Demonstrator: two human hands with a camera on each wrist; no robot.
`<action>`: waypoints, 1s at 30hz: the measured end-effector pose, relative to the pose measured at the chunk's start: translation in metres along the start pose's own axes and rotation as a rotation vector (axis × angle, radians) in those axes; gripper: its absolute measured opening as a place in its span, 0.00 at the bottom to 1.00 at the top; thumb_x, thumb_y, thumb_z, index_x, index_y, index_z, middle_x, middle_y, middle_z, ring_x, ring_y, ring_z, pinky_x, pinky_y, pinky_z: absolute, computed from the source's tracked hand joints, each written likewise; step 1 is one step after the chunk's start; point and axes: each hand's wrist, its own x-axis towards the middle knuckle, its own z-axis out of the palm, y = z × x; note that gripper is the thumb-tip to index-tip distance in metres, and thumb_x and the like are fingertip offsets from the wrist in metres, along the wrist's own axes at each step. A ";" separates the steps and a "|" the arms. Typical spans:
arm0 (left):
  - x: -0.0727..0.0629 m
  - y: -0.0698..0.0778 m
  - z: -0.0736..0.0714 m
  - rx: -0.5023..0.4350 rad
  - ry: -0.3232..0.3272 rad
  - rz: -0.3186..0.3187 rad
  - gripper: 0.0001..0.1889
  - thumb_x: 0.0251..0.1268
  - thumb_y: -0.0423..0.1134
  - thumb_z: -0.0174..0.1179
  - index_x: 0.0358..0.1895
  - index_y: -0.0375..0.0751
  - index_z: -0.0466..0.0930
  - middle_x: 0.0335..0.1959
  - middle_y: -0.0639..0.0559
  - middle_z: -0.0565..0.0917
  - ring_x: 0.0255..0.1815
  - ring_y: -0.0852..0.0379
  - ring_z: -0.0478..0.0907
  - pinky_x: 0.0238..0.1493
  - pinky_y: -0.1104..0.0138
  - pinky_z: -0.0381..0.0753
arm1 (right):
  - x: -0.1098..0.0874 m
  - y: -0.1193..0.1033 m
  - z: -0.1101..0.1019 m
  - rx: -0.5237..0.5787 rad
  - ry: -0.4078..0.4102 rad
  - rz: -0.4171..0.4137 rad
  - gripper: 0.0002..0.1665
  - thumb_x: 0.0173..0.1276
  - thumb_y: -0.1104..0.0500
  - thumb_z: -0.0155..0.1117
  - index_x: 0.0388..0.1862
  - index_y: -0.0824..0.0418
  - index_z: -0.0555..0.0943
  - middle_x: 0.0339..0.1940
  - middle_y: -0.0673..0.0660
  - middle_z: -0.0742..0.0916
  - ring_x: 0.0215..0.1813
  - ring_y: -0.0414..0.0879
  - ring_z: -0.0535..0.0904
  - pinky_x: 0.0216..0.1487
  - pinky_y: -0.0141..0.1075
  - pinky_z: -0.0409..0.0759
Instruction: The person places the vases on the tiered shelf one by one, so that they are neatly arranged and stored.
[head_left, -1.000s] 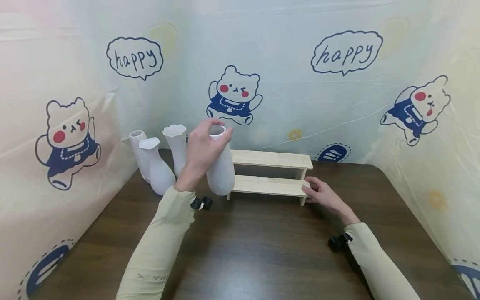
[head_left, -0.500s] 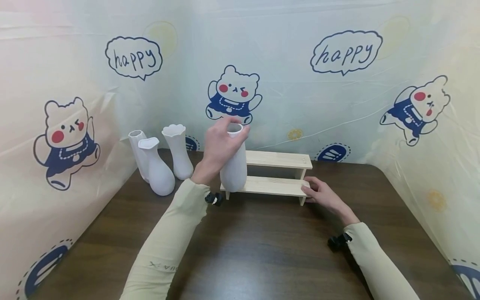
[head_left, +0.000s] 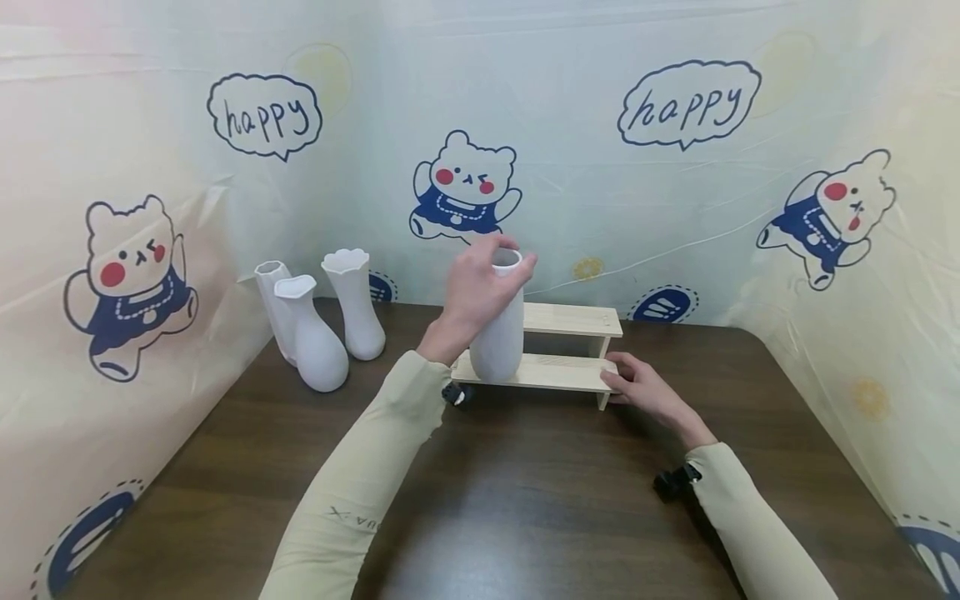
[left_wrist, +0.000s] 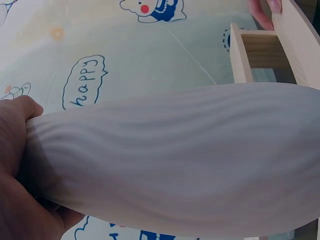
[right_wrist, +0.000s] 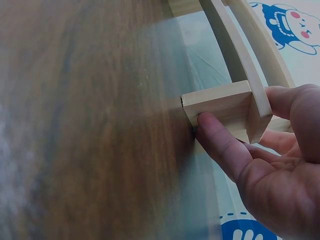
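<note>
Left hand [head_left: 476,287] clamped about the mouth of a tall white vase [head_left: 498,346], a person holds it upright at the left end of the lower step [head_left: 557,375] of a wooden stand [head_left: 572,363] near the table's [head_left: 525,483] back edge; whether its base touches the step cannot be told. Well apart from it, the right hand [head_left: 647,388] grips the step's right end between thumb and fingers. Near the table's back left corner stand a scalloped vase [head_left: 356,308], a round-bellied vase [head_left: 318,350] and, partly hidden behind it, a slim vase [head_left: 274,304].
</note>
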 end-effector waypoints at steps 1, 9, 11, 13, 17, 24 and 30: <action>0.001 0.001 0.002 -0.005 -0.005 0.004 0.18 0.65 0.53 0.61 0.48 0.44 0.81 0.50 0.49 0.85 0.47 0.54 0.82 0.43 0.62 0.86 | 0.000 0.000 0.000 0.001 0.001 -0.001 0.34 0.76 0.51 0.54 0.73 0.64 0.59 0.59 0.72 0.76 0.54 0.54 0.79 0.56 0.50 0.83; 0.006 0.006 0.020 -0.036 -0.028 0.027 0.17 0.64 0.52 0.62 0.45 0.42 0.81 0.48 0.47 0.85 0.47 0.53 0.81 0.43 0.63 0.85 | -0.001 -0.002 0.000 -0.002 0.000 0.006 0.34 0.76 0.51 0.54 0.73 0.64 0.58 0.61 0.73 0.75 0.55 0.55 0.78 0.56 0.50 0.83; 0.007 0.008 0.024 -0.036 -0.032 0.024 0.17 0.64 0.52 0.62 0.46 0.43 0.81 0.48 0.48 0.85 0.46 0.54 0.81 0.42 0.64 0.85 | -0.001 -0.001 0.000 0.000 0.001 0.005 0.34 0.76 0.51 0.54 0.74 0.64 0.58 0.61 0.73 0.75 0.55 0.55 0.78 0.56 0.50 0.83; 0.009 0.010 0.027 -0.036 -0.036 0.022 0.18 0.64 0.53 0.62 0.46 0.42 0.81 0.48 0.48 0.85 0.46 0.54 0.82 0.42 0.65 0.85 | -0.001 -0.001 0.000 0.001 0.000 0.005 0.34 0.76 0.51 0.54 0.74 0.64 0.58 0.62 0.73 0.75 0.55 0.54 0.79 0.56 0.49 0.83; 0.011 0.012 0.035 -0.032 -0.029 0.027 0.17 0.64 0.52 0.63 0.45 0.42 0.82 0.47 0.48 0.86 0.45 0.53 0.82 0.42 0.66 0.84 | -0.001 -0.001 0.001 0.004 -0.003 0.006 0.35 0.76 0.51 0.54 0.74 0.64 0.58 0.62 0.73 0.75 0.54 0.53 0.79 0.55 0.48 0.83; 0.014 0.015 0.048 -0.014 -0.058 0.003 0.17 0.64 0.52 0.62 0.47 0.44 0.81 0.47 0.50 0.85 0.47 0.55 0.81 0.43 0.68 0.83 | 0.000 0.000 0.001 -0.003 -0.002 0.012 0.35 0.76 0.50 0.54 0.74 0.64 0.58 0.62 0.73 0.74 0.55 0.54 0.78 0.56 0.48 0.83; 0.014 0.015 0.056 -0.016 -0.070 -0.020 0.17 0.65 0.52 0.62 0.47 0.44 0.80 0.48 0.50 0.85 0.47 0.55 0.81 0.42 0.68 0.82 | 0.001 0.001 0.002 -0.013 0.000 0.011 0.35 0.76 0.49 0.54 0.74 0.63 0.58 0.63 0.73 0.74 0.55 0.54 0.78 0.56 0.48 0.83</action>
